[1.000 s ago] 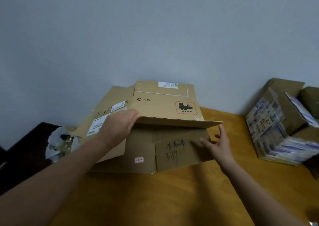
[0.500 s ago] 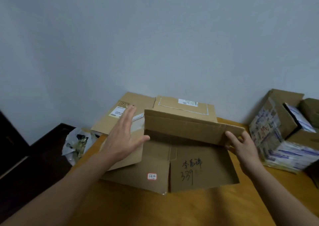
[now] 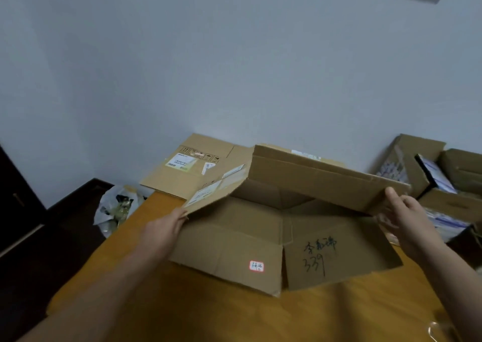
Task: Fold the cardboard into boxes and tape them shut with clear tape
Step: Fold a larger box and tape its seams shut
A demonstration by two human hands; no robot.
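Head view: you look down at a cardboard box [image 3: 260, 237] half opened on an orange-brown table [image 3: 208, 315] that stands against a pale wall [image 3: 234, 67].
Box position: it sits mid-table, directly in front of you, between your two forearms.
Box shape: the top panel [image 3: 313, 177] is raised and slants over a dark hollow. Two near flaps lie flat on the table, side by side, pointing toward you.
Left flap: it carries a small red-edged sticker [image 3: 256, 266].
Right flap: it carries dark handwriting [image 3: 318, 255].
Left hand: your left hand [image 3: 164, 226] meets the near corner of the labelled side panel [image 3: 208, 193]. Its fingertips are hidden under that edge, so you cannot tell whether they curl round it or only push.
Right hand: your right hand [image 3: 407, 219] pinches the right end of the raised panel, thumb on top and fingers below.
Behind the box: a flat cardboard sheet [image 3: 182, 179] with a printed label lies by the wall, partly covered by the box.
Left of the table: a crumpled plastic bag [image 3: 117, 208] sits just beside the table's edge, next to dark furniture.
Right side: open cartons [image 3: 417, 159] holding printed packs stand near your right hand, apart from the box.
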